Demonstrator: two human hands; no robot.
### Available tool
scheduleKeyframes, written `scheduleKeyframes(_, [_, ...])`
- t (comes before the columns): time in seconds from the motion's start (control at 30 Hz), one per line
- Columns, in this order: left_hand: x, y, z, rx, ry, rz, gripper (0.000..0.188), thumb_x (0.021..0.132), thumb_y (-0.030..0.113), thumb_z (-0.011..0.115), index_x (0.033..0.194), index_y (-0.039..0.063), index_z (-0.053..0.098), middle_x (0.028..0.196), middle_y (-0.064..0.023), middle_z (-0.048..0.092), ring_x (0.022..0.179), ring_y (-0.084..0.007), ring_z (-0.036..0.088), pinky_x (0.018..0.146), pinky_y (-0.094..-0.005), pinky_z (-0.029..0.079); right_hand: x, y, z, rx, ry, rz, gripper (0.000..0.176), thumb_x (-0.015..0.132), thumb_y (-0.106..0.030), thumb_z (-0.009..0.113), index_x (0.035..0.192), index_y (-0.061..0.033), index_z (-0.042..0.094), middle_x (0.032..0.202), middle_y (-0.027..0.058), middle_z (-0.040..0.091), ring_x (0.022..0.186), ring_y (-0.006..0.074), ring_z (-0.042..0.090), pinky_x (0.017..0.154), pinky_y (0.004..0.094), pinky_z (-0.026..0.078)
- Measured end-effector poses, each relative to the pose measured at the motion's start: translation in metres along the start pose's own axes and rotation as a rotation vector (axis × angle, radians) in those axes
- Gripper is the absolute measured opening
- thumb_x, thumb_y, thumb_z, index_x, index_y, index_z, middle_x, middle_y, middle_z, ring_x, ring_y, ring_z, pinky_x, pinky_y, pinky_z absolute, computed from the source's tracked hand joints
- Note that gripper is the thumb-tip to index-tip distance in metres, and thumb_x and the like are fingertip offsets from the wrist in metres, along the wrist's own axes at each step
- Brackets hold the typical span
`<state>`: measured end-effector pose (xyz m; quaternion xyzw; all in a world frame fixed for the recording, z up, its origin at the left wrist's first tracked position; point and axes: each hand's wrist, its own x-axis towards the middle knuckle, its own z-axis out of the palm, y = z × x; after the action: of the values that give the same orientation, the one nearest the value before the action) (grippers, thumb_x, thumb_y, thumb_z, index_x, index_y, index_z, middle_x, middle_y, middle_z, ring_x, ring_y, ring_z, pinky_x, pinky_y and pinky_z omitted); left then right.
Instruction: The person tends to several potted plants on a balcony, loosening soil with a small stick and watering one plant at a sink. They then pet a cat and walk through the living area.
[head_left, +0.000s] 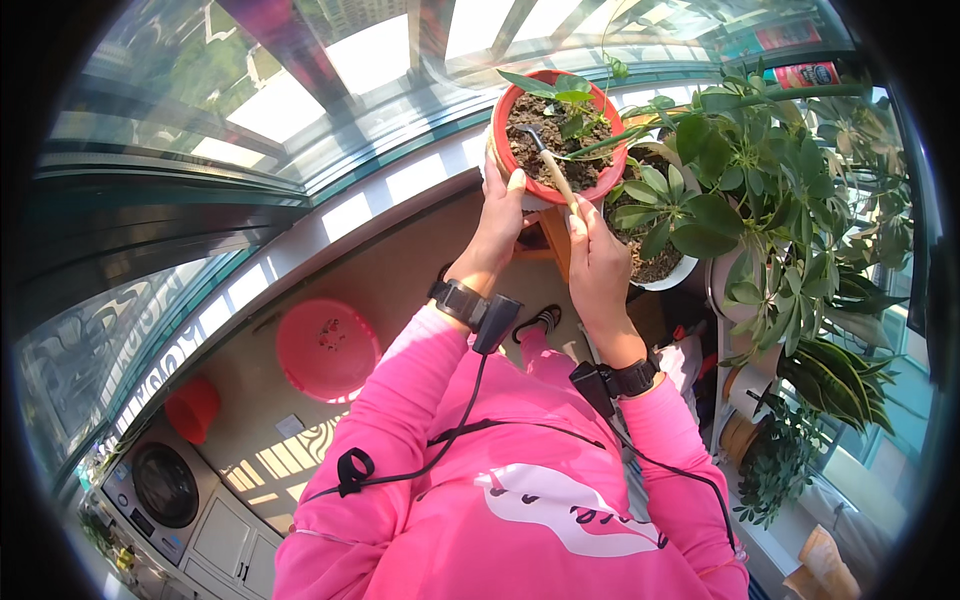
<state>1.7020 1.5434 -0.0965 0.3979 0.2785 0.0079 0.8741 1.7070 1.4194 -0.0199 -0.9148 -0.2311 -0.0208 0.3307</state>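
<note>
A red-rimmed flowerpot filled with clumpy brown soil stands before me by the window. A small green-leaved plant grows from the far side of the soil. My left hand grips the pot's near left side, thumb up by the rim and fingers partly hidden. In my right hand is a small garden hand tool with a pale wooden handle. Its dark metal head rests at the soil's surface, left of the plant. A green stem crosses the pot's right rim.
To the right, a white pot holds an umbrella plant. A snake plant stands lower right. Glass windows run along the far side. A pink basin, a red bucket and a washing machine are at left.
</note>
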Motion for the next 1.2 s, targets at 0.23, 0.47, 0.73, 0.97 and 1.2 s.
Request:
scheduleKeyframes(0.23, [-0.005, 0.009, 0.005, -0.102, -0.032, 0.010, 0.047, 0.103, 0.021, 0.036, 0.146, 0.025, 0.019, 0.139, -0.0034, 0.040, 0.118, -0.0207, 0.048, 0.090, -0.0477, 0.048, 0.011, 0.003, 0.007, -0.151, -0.076, 0.083, 0.026, 0.095, -0.016, 0.053, 0.113, 0.0004, 0.061, 0.082, 0.0220, 0.065, 0.071, 0.0360, 0.064, 0.061, 0.0403, 0.048])
scheduleKeyframes(0.47, [-0.004, 0.010, 0.001, -0.103, -0.041, 0.011, 0.047, 0.103, 0.021, 0.038, 0.147, 0.025, 0.021, 0.140, 0.0010, 0.040, 0.121, -0.0174, 0.045, 0.089, -0.0468, 0.047, -0.020, 0.002, -0.028, -0.105, -0.018, 0.005, 0.023, 0.095, -0.015, 0.052, 0.114, -0.0045, 0.061, 0.078, 0.0171, 0.065, 0.067, 0.0347, 0.063, 0.059, 0.0401, 0.048])
scheduleKeyframes(0.73, [-0.004, 0.011, 0.001, -0.040, -0.046, -0.034, 0.049, 0.103, 0.022, 0.037, 0.147, 0.026, 0.017, 0.142, 0.0004, 0.037, 0.124, -0.0189, 0.041, 0.091, -0.0522, 0.043, -0.041, 0.013, -0.049, -0.111, -0.053, 0.191, 0.024, 0.095, -0.015, 0.052, 0.115, -0.0054, 0.062, 0.087, 0.0197, 0.066, 0.074, 0.0349, 0.065, 0.062, 0.0385, 0.050])
scheduleKeyframes(0.97, [-0.004, 0.013, 0.001, -0.002, -0.053, -0.043, 0.051, 0.103, 0.024, 0.037, 0.148, 0.027, 0.014, 0.145, -0.0006, 0.034, 0.127, -0.0202, 0.039, 0.095, -0.0552, 0.040, -0.032, 0.024, -0.029, -0.155, -0.017, 0.072, 0.025, 0.095, -0.016, 0.051, 0.114, -0.0029, 0.062, 0.090, 0.0187, 0.067, 0.079, 0.0351, 0.065, 0.067, 0.0399, 0.051])
scheduleKeyframes(1.2, [-0.006, 0.015, -0.001, -0.005, -0.060, -0.044, 0.055, 0.102, 0.025, 0.039, 0.149, 0.027, 0.011, 0.148, -0.0023, 0.030, 0.132, -0.0248, 0.034, 0.097, -0.0576, 0.037, -0.040, 0.020, -0.049, -0.152, 0.000, 0.131, 0.025, 0.095, -0.016, 0.052, 0.113, -0.0025, 0.062, 0.091, 0.0199, 0.067, 0.079, 0.0352, 0.066, 0.066, 0.0384, 0.051])
